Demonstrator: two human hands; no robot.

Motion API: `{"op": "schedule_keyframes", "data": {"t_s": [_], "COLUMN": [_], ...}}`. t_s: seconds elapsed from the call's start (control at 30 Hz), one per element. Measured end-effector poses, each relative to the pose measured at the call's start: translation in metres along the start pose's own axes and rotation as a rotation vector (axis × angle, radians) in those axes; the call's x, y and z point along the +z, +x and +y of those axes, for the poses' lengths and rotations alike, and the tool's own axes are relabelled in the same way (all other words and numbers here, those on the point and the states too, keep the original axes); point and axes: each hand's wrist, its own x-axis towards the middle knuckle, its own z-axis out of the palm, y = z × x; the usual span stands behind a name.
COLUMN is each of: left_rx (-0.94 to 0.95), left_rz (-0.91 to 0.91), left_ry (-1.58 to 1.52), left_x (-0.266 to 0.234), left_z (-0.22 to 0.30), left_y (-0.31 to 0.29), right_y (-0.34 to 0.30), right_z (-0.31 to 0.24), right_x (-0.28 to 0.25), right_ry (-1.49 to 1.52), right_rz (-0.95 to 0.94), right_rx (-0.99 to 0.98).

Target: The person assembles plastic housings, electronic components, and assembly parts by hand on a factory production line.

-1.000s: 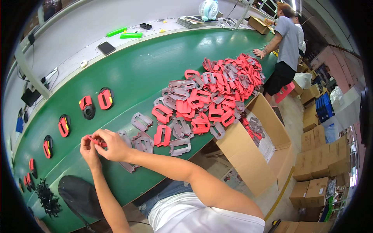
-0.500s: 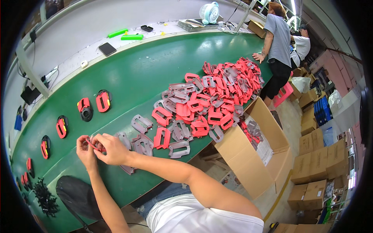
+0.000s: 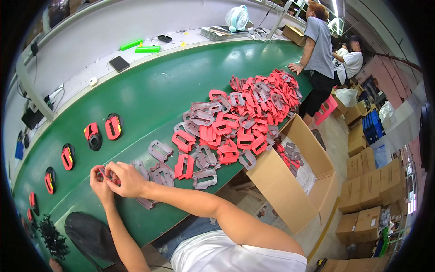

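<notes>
Above the green table [image 3: 149,113], my left hand [image 3: 102,185] and my right hand [image 3: 128,179] meet around a small red plastic part [image 3: 107,175]. Fingers of both hands pinch it, and they cover most of its shape. To the right of my right hand lie loose grey plastic frames [image 3: 161,174], partly behind my forearm. Beyond them spreads a large heap of red and grey plastic frames [image 3: 244,118]. Left of my hands, several red-and-black pieces with yellow marks [image 3: 68,157] lie spaced out in a curved row.
An open cardboard box [image 3: 283,195] with more frames stands against the table's near edge. Small black parts [image 3: 52,235] are piled at lower left, beside a black rounded object [image 3: 88,233]. A phone [image 3: 119,64] and a fan [image 3: 237,19] sit along the back. A co-worker [image 3: 319,50] leans on the table's far end.
My hands stay together on the red part, with slightly shifted fingers. The whole view has moved a little. A skin-coloured shape now shows at the lower left edge.
</notes>
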Motion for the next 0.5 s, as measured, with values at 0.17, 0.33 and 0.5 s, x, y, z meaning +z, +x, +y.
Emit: {"op": "schedule_keyframes", "data": {"t_s": [0.17, 0.33, 0.5], "left_rx": [0.094, 0.062, 0.129], "left_rz": [0.097, 0.052, 0.078], "left_ry": [0.184, 0.202, 0.155], "left_x": [0.008, 0.006, 0.007], "left_z": [0.011, 0.011, 0.003], "left_y": [-0.007, -0.004, -0.005], "right_y": [-0.003, -0.001, -0.002], "right_z": [-0.002, 0.004, 0.002], "right_x": [0.003, 0.003, 0.004], "right_ry": [0.026, 0.002, 0.004], "right_rz": [0.018, 0.019, 0.011], "right_rx": [0.0, -0.002, 0.018]}}
